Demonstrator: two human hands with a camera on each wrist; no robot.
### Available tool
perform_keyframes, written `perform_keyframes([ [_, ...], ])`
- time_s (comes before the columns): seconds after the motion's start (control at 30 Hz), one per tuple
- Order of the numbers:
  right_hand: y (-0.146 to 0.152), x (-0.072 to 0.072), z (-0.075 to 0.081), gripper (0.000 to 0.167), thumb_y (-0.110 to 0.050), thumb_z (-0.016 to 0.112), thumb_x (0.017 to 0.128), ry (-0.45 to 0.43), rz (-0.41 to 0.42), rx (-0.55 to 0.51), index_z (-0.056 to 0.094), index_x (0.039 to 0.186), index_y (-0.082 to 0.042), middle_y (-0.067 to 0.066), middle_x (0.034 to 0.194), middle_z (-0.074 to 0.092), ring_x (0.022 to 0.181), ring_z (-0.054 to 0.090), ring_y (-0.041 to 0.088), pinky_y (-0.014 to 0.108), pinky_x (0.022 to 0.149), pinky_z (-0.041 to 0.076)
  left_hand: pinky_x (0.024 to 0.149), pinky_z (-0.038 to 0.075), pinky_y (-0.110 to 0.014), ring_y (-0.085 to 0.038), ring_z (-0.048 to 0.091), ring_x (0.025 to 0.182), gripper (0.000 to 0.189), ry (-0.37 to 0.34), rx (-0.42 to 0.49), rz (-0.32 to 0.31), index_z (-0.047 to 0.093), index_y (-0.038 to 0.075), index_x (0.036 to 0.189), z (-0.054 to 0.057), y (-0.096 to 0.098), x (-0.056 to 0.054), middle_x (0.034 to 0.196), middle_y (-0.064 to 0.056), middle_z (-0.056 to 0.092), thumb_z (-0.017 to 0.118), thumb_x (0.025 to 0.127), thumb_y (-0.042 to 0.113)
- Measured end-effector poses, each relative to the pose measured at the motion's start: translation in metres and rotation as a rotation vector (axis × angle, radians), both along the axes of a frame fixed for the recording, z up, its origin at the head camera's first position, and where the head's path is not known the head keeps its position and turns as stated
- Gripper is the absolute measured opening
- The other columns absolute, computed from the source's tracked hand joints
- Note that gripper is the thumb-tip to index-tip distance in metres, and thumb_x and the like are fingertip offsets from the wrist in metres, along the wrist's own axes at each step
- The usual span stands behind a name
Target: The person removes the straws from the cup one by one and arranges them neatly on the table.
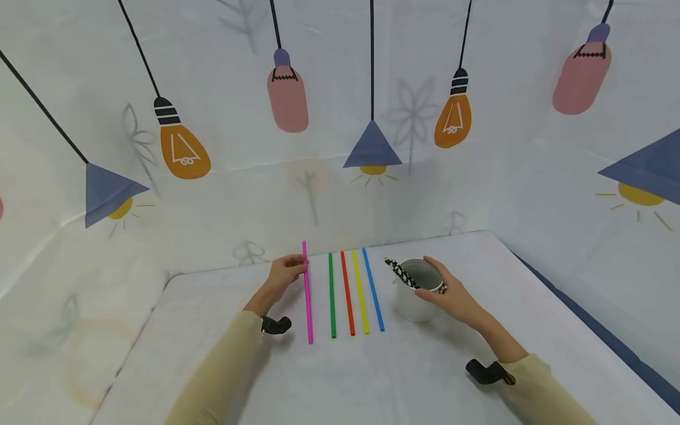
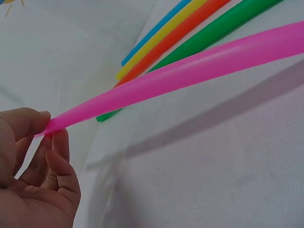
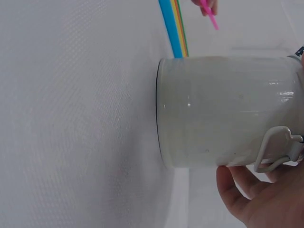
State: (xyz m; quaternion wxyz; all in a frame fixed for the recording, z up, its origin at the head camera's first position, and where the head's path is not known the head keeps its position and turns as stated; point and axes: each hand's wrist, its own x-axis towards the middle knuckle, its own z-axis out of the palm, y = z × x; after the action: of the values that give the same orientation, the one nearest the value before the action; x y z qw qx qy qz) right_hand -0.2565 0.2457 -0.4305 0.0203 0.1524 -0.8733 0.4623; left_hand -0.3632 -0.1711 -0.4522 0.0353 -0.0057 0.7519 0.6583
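Observation:
My left hand (image 1: 284,276) pinches a long pink straw (image 1: 308,307) near its far end between thumb and fingertips. In the left wrist view the pink straw (image 2: 180,73) is raised at that end, its shadow falling on the white surface. To its right lie a green straw (image 1: 332,295), a red-orange straw (image 1: 347,295), a yellow straw (image 1: 360,295) and a blue straw (image 1: 373,289), side by side. My right hand (image 1: 451,298) grips a whitish pail (image 1: 411,307) by its rim, thumb on the near side. A black-and-white patterned strip (image 1: 402,273) sticks out at the pail's mouth.
A white-covered table (image 1: 340,383) meets a white backdrop (image 1: 329,200) printed with hanging lamps. A wire loop (image 3: 266,149) sits on the pail's side. Black curved pieces (image 1: 276,325) show at both wrists. A dark blue strip runs along the table's right edge.

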Motion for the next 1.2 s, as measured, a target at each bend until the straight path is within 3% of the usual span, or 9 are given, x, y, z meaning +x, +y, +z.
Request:
perform_keyframes([
  [0.4,-0.005,-0.007,0.007,0.084,-0.034,0.070,0.090,-0.007,0.011,-0.017,0.019,0.155,-0.022,0.017,0.152,0.030,0.130,0.037,0.042,0.062,0.090,0.043,0.061,0.046,-0.024,-0.014,0.060,0.075,0.037,0.010,-0.047,0.021,0.064,0.001,0.125,-0.011,-0.001,-0.010,0.108,-0.010,0.065,0.070,0.090,0.010],
  [0.6,-0.004,-0.008,0.009,0.083,-0.032,0.070,0.090,0.008,0.009,-0.021,0.020,0.155,-0.022,0.018,0.151,0.031,0.128,0.039,0.041,0.061,0.089,0.044,0.062,0.049,-0.024,-0.014,0.065,0.074,0.035,0.069,-0.140,0.022,0.064,0.001,0.125,-0.012,0.001,-0.013,0.115,-0.016,0.064,0.067,0.092,0.010],
  [0.8,-0.005,-0.007,0.007,0.084,-0.035,0.070,0.090,-0.009,0.008,-0.016,0.020,0.155,-0.021,0.018,0.151,0.031,0.129,0.038,0.042,0.062,0.089,0.043,0.064,0.051,-0.024,-0.014,0.063,0.076,0.037,0.059,-0.184,0.020,0.062,0.001,0.127,-0.015,0.003,-0.009,0.121,-0.018,0.062,0.066,0.090,0.006],
  [1.03,-0.002,0.000,0.001,0.085,-0.033,0.071,0.089,-0.016,-0.012,-0.005,0.019,0.155,-0.018,0.018,0.152,0.029,0.130,0.037,0.043,0.063,0.088,0.044,0.066,0.052,-0.028,-0.018,0.061,0.081,0.045,0.036,-0.255,-0.085,0.059,0.003,0.133,-0.020,0.006,-0.007,0.128,-0.017,0.058,0.069,0.089,0.008],
  [1.2,-0.010,0.011,0.016,0.084,-0.028,0.070,0.090,-0.018,-0.005,-0.013,0.019,0.155,-0.012,0.022,0.152,0.028,0.131,0.035,0.046,0.066,0.090,0.041,0.068,0.053,-0.029,-0.018,0.062,0.085,0.043,-0.001,-0.277,-0.102,0.061,0.005,0.131,-0.025,0.007,-0.009,0.125,-0.014,0.060,0.070,0.089,0.012],
])
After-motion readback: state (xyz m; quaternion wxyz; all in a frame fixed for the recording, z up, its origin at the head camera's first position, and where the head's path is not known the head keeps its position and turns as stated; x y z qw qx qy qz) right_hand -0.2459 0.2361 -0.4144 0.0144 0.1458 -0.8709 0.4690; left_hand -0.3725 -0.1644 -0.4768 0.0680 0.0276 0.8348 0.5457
